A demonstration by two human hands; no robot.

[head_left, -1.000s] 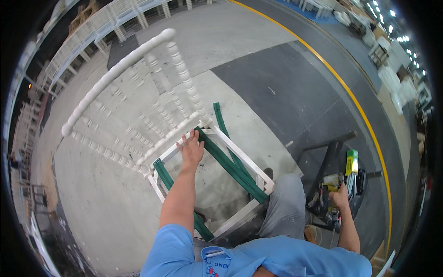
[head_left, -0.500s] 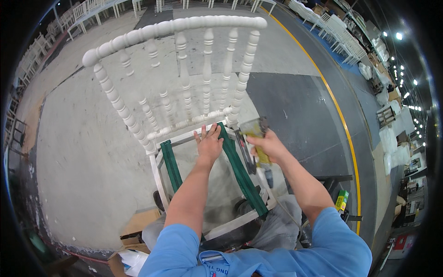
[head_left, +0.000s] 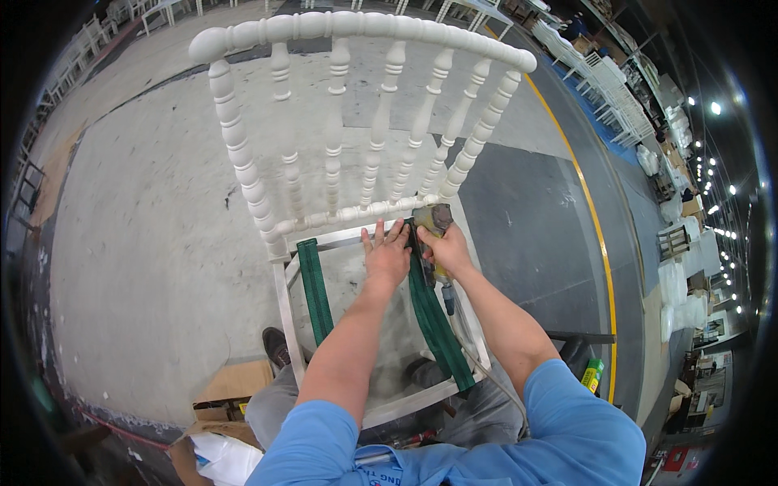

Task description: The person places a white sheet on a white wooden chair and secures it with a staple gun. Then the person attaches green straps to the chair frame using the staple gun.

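Observation:
A white chair frame (head_left: 356, 26) with turned spindles stands before me, its seat opening bare except for two green webbing straps. The left strap (head_left: 314, 283) and the right strap (head_left: 436, 328) run from the back seat rail toward me. My left hand (head_left: 386, 257) lies with fingers spread at the back rail, beside the far end of the right strap. My right hand (head_left: 446, 249) is wrapped round a yellow and dark air staple gun (head_left: 434, 217). Its nose is at the back rail over that strap end; the exact contact is hidden.
An air hose (head_left: 494, 377) trails from the staple gun past my right forearm. An open cardboard box (head_left: 235, 385) sits at my lower left, and a green-yellow carton (head_left: 592, 375) at my right. White chairs (head_left: 612, 101) line the far right, beyond a yellow floor line (head_left: 596, 215).
My right hand has brought the staple gun left, from beside the frame onto the back rail next to my left hand. The chair appears farther right and turned slightly in view.

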